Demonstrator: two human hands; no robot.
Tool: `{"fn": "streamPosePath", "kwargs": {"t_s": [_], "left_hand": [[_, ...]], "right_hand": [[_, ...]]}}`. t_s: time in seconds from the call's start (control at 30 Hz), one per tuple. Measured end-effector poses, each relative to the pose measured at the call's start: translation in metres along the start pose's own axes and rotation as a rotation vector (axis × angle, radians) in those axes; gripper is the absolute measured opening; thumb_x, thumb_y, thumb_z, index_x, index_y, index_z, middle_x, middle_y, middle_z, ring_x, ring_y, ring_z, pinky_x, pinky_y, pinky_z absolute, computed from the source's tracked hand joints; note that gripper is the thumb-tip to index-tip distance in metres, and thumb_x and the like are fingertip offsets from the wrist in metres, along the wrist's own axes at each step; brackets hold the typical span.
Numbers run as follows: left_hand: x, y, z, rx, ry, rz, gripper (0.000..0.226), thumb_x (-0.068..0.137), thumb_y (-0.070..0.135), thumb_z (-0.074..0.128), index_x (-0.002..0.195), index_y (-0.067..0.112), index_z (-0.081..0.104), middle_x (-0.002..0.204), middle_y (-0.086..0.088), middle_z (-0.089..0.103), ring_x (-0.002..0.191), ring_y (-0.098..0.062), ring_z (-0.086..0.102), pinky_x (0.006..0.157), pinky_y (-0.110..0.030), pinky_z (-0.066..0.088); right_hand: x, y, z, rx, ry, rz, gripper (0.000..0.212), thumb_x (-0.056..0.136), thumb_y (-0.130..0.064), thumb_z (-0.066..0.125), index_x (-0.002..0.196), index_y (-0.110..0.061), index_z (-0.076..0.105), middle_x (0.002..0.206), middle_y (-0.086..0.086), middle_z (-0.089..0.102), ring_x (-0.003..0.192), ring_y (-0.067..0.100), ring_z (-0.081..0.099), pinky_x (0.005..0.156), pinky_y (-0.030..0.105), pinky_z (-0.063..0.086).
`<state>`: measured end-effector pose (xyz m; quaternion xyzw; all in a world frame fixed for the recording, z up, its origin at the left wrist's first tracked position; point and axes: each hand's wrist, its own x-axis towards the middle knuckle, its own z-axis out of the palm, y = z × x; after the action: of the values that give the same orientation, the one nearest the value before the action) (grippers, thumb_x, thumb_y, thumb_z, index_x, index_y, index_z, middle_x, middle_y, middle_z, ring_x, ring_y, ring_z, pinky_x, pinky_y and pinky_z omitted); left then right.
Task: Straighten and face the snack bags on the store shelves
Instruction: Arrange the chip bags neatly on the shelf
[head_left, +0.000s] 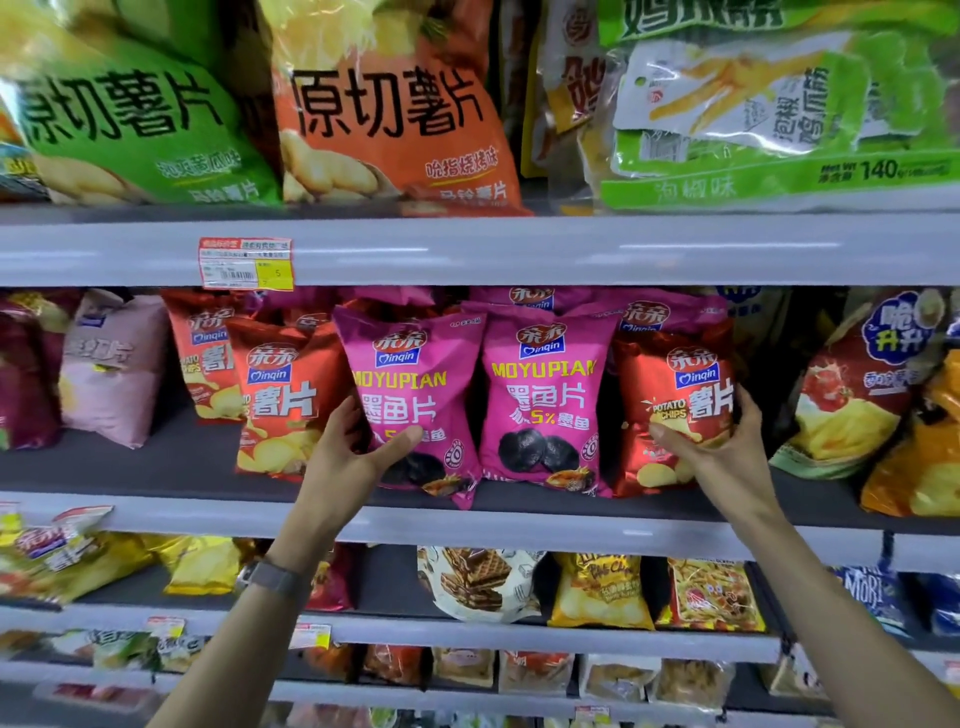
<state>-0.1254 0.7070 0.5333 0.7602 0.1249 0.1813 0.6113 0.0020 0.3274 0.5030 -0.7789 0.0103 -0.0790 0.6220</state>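
Two snack bags are held on the middle shelf (519, 522): a pink bag (410, 384) just left of the central pink bag (540, 395), and a red bag (675, 395) just right of it. The pink bag is gripped by the left hand (358, 447), the thumb laid across its lower front and the fingers curled round its left edge. The red bag is gripped by the right hand (727, 447), thumb on the front and fingers wrapped round its right side. All three bags stand upright and close-packed, faces forward. Further left of the central pink bag a second red bag (275, 395) is seen, tilted slightly. The held pink bag's lower corner appears to reach over the shelf lip, so it could be tipped off by a forward pull. The central pink bag could be knocked askew if either neighbour is shifted sideways, and the contents could be crushed by too firm a squeeze.
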Motion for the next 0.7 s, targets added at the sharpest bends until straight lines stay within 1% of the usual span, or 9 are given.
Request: {"fn": "streamPosePath", "kwargs": {"t_s": [0.07,0.13,0.2,0.27,0.3,0.4,0.53,0.63,0.7], "left_hand": [[0.004,-0.002,-0.001,-0.027,-0.036,-0.002,0.087,0.073,0.044,0.089,0.147,0.021,0.05,0.128,0.006,0.073,0.112,-0.006,0.071,0.085,-0.025,0.061],[0.008,-0.002,-0.002,-0.039,-0.067,-0.004,0.085,0.073,0.045,0.091,0.145,0.021,0.051,0.127,0.004,0.073,0.111,-0.008,0.072,0.084,-0.027,0.061],[0.012,-0.002,-0.004,-0.033,-0.095,-0.024,0.089,0.07,0.053,0.094,0.143,0.022,0.053,0.126,0.003,0.074,0.11,-0.012,0.074,0.091,-0.037,0.061],[0.016,-0.003,-0.004,-0.042,-0.124,-0.03,0.085,0.068,0.052,0.093,0.139,0.023,0.055,0.124,0.001,0.075,0.111,-0.016,0.074,0.098,-0.047,0.059],[0.018,-0.003,-0.004,-0.053,-0.135,-0.033,0.085,0.067,0.051,0.093,0.138,0.023,0.055,0.123,0.001,0.076,0.111,-0.017,0.074,0.1,-0.049,0.058],[0.025,-0.004,-0.002,-0.069,-0.131,-0.03,0.093,0.059,0.051,0.095,0.138,0.023,0.054,0.122,0.0,0.076,0.111,-0.02,0.075,0.101,-0.05,0.057],[0.032,-0.002,0.001,-0.095,-0.158,-0.008,0.094,0.054,0.046,0.096,0.135,0.019,0.056,0.121,-0.003,0.077,0.112,-0.022,0.074,0.103,-0.05,0.056],[0.035,-0.004,0.002,-0.107,-0.16,0.004,0.089,0.06,0.037,0.101,0.135,0.016,0.056,0.12,-0.004,0.077,0.11,-0.022,0.075,0.101,-0.049,0.057],[0.036,-0.005,0.001,-0.131,-0.117,0.018,0.087,0.064,0.028,0.1,0.137,0.013,0.054,0.121,-0.005,0.076,0.109,-0.021,0.076,0.1,-0.05,0.058]], "right_hand": [[-0.003,0.001,0.001,-0.015,0.067,-0.016,0.119,0.056,-0.057,0.096,0.152,-0.034,0.03,0.125,-0.011,0.064,0.113,0.012,0.065,0.105,0.047,0.052],[-0.008,0.002,0.002,-0.014,0.129,-0.05,0.11,0.063,-0.046,0.095,0.152,-0.029,0.033,0.122,-0.011,0.064,0.108,0.007,0.065,0.104,0.042,0.053],[-0.013,0.001,0.0,0.008,0.189,-0.077,0.106,0.065,-0.043,0.095,0.152,-0.029,0.035,0.119,-0.014,0.065,0.106,-0.001,0.064,0.101,0.036,0.052],[-0.019,-0.003,-0.004,0.037,0.231,-0.092,0.104,0.067,-0.044,0.095,0.151,-0.03,0.035,0.119,-0.016,0.066,0.105,-0.004,0.064,0.099,0.033,0.052],[-0.022,-0.007,-0.006,0.048,0.244,-0.096,0.102,0.068,-0.045,0.094,0.15,-0.031,0.036,0.118,-0.017,0.066,0.105,-0.004,0.063,0.098,0.032,0.051],[-0.038,-0.018,-0.009,0.065,0.241,-0.128,0.099,0.069,-0.045,0.094,0.149,-0.035,0.036,0.121,-0.018,0.065,0.109,-0.004,0.063,0.098,0.03,0.05],[-0.062,-0.03,-0.005,0.091,0.241,-0.148,0.097,0.071,-0.042,0.094,0.148,-0.039,0.035,0.123,-0.021,0.064,0.11,-0.007,0.062,0.1,0.03,0.05],[-0.079,-0.037,0.004,0.134,0.247,-0.147,0.099,0.07,-0.043,0.094,0.149,-0.04,0.035,0.123,-0.022,0.064,0.113,-0.004,0.062,0.101,0.033,0.052],[-0.092,-0.042,0.013,0.146,0.236,-0.158,0.098,0.071,-0.041,0.093,0.149,-0.039,0.034,0.121,-0.025,0.062,0.11,-0.008,0.062,0.097,0.028,0.052]]}}
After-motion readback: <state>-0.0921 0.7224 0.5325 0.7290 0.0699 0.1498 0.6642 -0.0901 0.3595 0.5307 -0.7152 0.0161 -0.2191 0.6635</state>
